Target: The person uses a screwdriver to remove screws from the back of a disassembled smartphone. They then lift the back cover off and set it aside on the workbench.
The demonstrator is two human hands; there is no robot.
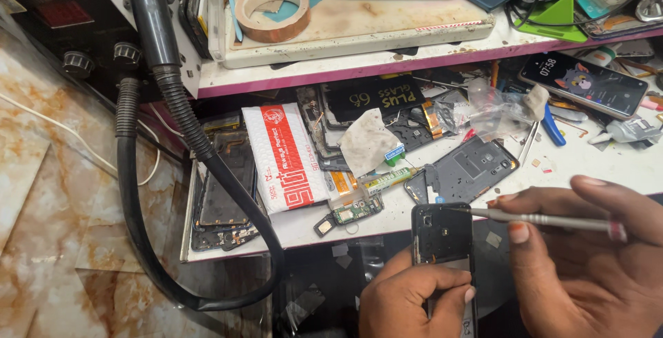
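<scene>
My left hand [407,300] grips the lower part of an opened black phone [442,234], held upright with its back cover off and inner frame showing. My right hand [587,262] holds a thin metal screwdriver [545,220], its tip resting at the phone's upper right corner. Just behind the phone lies a removed grey back cover [469,169] on the white work surface [594,165].
A black hot-air hose [179,124] loops down at left from a rework station [62,27]. A red-and-white padded pouch [286,158], small circuit board [356,208], phone frames, a lit phone [583,84], blue-handled tool [552,127] and copper tape roll [271,10] crowd the bench and shelf.
</scene>
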